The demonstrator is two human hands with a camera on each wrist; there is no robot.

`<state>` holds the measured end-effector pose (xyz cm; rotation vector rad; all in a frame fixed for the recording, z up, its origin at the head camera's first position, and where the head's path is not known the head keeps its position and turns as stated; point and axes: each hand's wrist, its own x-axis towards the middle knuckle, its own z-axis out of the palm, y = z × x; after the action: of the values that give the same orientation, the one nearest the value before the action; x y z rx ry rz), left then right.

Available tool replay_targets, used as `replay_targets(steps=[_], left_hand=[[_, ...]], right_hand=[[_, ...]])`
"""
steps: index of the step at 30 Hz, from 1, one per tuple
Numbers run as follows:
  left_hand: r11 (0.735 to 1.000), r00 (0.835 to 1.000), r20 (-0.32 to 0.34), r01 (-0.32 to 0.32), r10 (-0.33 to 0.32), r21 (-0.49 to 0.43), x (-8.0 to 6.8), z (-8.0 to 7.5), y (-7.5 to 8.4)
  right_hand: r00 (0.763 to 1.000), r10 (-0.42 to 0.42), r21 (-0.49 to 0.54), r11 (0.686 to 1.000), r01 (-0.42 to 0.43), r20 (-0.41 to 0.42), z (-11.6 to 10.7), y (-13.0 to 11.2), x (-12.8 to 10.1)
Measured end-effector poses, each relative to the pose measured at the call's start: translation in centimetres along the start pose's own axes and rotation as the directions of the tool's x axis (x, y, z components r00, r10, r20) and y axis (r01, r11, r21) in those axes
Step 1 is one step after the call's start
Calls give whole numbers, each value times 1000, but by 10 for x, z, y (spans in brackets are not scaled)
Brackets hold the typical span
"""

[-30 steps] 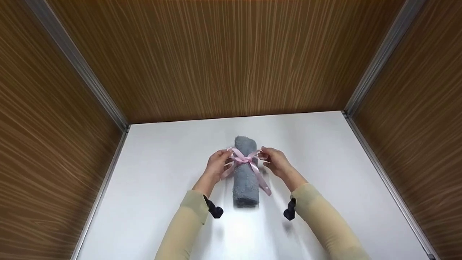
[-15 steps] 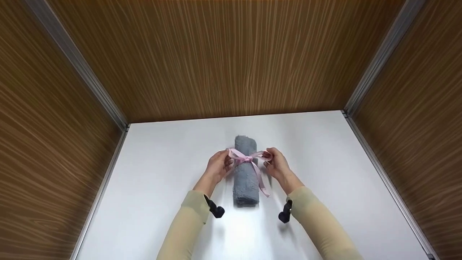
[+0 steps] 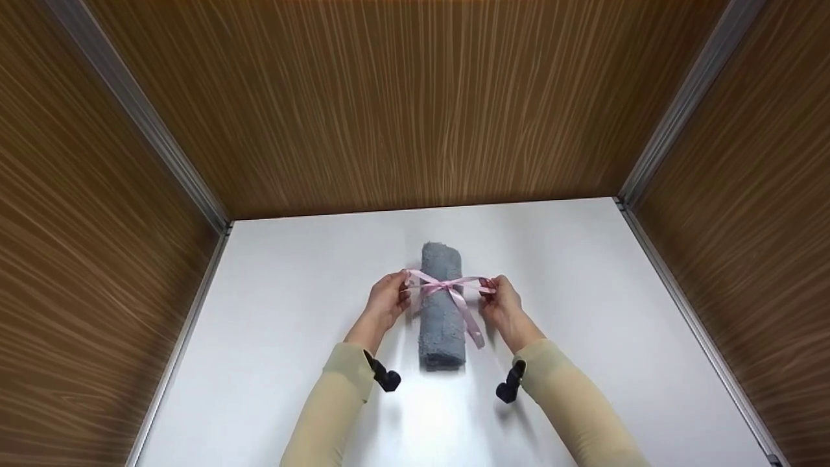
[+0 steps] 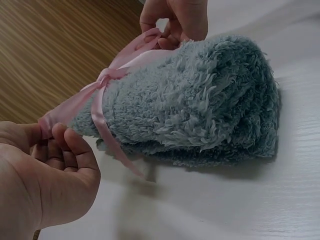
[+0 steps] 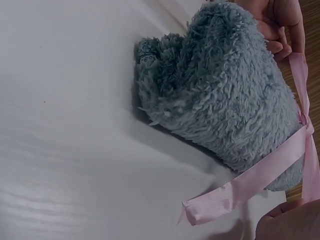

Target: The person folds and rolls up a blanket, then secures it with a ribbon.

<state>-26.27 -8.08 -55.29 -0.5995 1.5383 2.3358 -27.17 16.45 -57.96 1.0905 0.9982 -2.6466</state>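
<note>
A rolled grey fluffy towel lies lengthwise on the white table, with a pink ribbon tied round its upper half in a bow. On the towel's left, my left hand pinches one loop of the bow between thumb and fingers, as the left wrist view of that hand confirms. Opposite it, my right hand pinches the other loop. Both loops are drawn out sideways from the knot. One ribbon tail hangs down over the towel's right side. In the right wrist view, the right hand is partly cut off.
The white tabletop surrounds the towel. Wood-grain panels stand at the back and on both sides, with metal rails at their corners. A black wrist camera mount sits on each sleeve.
My right hand has moved to the right and slightly nearer, drawing its loop outward. The left hand has shifted a little left. Both loops now look flatter and tauter.
</note>
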Motion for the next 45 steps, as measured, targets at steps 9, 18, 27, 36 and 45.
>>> replay_targets(steps=[9,18,27,36,45], left_hand=[[999,999,-7,-36,36,-21,2,-1,0],[987,995,71,-54,66,-154,3,2,2],[982,991,129,-20,45,-190,3,7,-3],[990,986,151,-50,70,-133,2,7,-5],[994,988,153,-18,35,-109,0,7,-5]], right_hand=[[1000,18,167,986,-19,12,-4,3,1],[984,120,129,982,-138,135,-2,0,3],[960,176,-107,982,-156,219,3,4,0],[982,73,-99,993,-56,176,5,6,-2],[886,-429,-554,700,451,179,-3,13,-11]])
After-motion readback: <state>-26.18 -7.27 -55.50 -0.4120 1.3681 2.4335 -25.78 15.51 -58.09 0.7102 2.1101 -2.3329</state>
